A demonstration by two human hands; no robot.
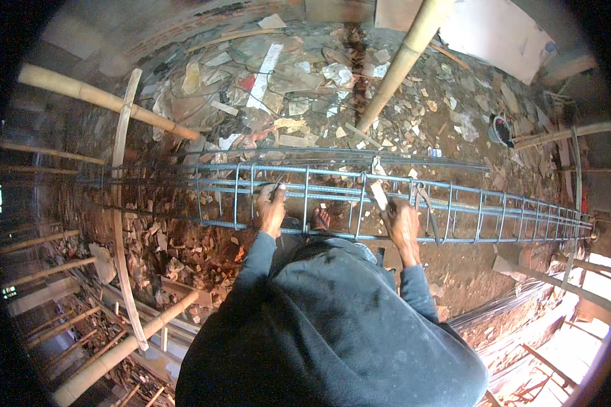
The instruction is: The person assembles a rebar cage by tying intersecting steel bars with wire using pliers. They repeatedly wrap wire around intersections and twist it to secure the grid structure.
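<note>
A long cage of steel rebar (307, 203), its bars tied with square stirrups, stretches crosswise in front of me. My left hand (273, 210) is at the cage's upper bars, fingers pinched together; a thin dark piece shows at the fingertips, too small to name. My right hand (402, 227) reaches over the cage and grips a pale flat strip (379, 195), which points up and left. Just right of that hand, dark-handled pincers (424, 198) lie against the bars. A small light-grey object (377, 166) sits on the far bar above the strip.
Broken tile and rubble (299, 102) cover the ground beyond the cage. A bamboo pole (404, 61) slants down from above; another bamboo pole (102, 98) and an upright wooden strip (120, 203) stand left. A bucket (501, 130) is at far right. My bare foot (321, 218) shows beneath the cage.
</note>
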